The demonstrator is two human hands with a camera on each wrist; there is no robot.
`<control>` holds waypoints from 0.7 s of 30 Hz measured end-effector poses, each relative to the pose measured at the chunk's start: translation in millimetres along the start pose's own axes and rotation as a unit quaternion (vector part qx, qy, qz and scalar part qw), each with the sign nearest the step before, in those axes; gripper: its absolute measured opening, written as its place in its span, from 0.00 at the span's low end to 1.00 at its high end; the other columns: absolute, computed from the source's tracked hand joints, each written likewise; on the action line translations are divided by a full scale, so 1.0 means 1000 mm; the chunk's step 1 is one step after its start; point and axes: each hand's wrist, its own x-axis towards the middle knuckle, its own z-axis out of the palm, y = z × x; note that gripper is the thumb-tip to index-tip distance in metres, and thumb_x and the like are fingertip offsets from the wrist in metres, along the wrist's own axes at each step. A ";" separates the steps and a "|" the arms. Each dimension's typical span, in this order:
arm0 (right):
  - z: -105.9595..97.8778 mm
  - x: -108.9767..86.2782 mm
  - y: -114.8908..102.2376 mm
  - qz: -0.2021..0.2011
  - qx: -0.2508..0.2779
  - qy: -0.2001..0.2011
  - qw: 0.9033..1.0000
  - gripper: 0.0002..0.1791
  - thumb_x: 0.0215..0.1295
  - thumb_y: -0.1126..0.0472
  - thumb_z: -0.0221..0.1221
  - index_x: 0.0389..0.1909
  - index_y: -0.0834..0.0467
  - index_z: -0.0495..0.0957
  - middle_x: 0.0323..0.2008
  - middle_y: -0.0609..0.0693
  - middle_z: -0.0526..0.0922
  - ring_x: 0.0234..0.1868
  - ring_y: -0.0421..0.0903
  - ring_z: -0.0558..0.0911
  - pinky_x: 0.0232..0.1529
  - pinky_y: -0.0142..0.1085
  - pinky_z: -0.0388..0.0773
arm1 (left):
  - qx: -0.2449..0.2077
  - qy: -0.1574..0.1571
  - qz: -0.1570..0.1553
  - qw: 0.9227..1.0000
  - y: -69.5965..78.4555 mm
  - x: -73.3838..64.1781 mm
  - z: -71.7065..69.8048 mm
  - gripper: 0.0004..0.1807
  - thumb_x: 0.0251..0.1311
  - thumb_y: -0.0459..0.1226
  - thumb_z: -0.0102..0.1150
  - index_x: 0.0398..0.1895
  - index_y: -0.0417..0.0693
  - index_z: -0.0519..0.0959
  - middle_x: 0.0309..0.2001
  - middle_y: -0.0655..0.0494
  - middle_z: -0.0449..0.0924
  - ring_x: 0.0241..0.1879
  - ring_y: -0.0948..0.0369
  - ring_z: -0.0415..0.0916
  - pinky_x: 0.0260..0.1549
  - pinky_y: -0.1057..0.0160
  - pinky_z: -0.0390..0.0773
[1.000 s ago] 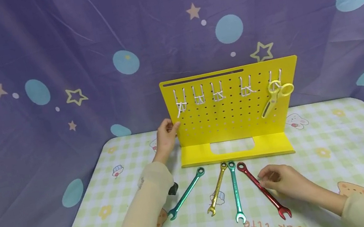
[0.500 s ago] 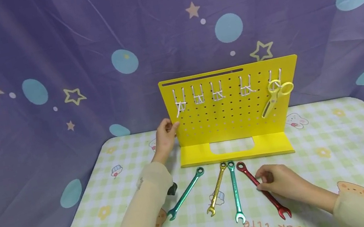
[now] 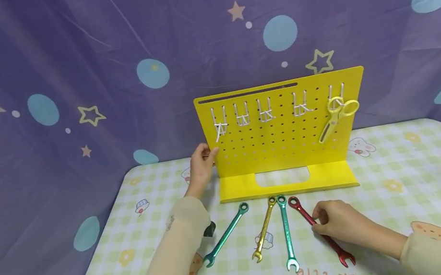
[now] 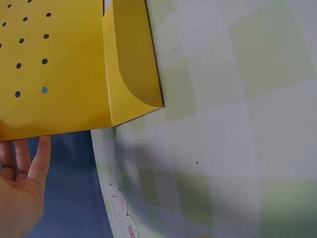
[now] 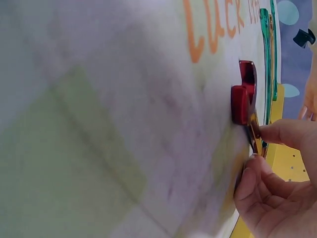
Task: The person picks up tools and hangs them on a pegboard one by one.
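Observation:
My left hand holds the left edge of a standing yellow pegboard, thumb at the front and fingers behind. In the left wrist view, its fingers reach the board's side edge. At right, my right hand pinches the shaft of a red combination wrench lying slantwise on the tablecloth. The right wrist view shows thumb and fingers on either side of the shaft, just past its red open end. The part of the shaft under the fingers is hidden.
Left of the red wrench lie a light green wrench, a gold wrench and a teal wrench. White hooks line the pegboard; yellow scissors hang on the rightmost. A small black object sits beside the left sleeve.
My right hand has moved slightly left, and its thumb and fingers have come together on the red wrench's shaft. My left hand keeps its hold on the pegboard.

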 end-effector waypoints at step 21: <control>-0.014 -0.003 0.003 0.014 0.010 -0.049 0.999 0.09 0.52 0.61 0.71 0.23 0.55 0.78 0.20 0.44 0.76 0.22 0.42 0.71 0.24 0.32 0.68 | 0.003 -0.005 0.008 1.000 0.000 -0.001 0.000 0.11 0.70 0.40 0.57 0.40 0.40 0.73 0.37 0.47 0.76 0.35 0.56 0.72 0.39 0.56 0.81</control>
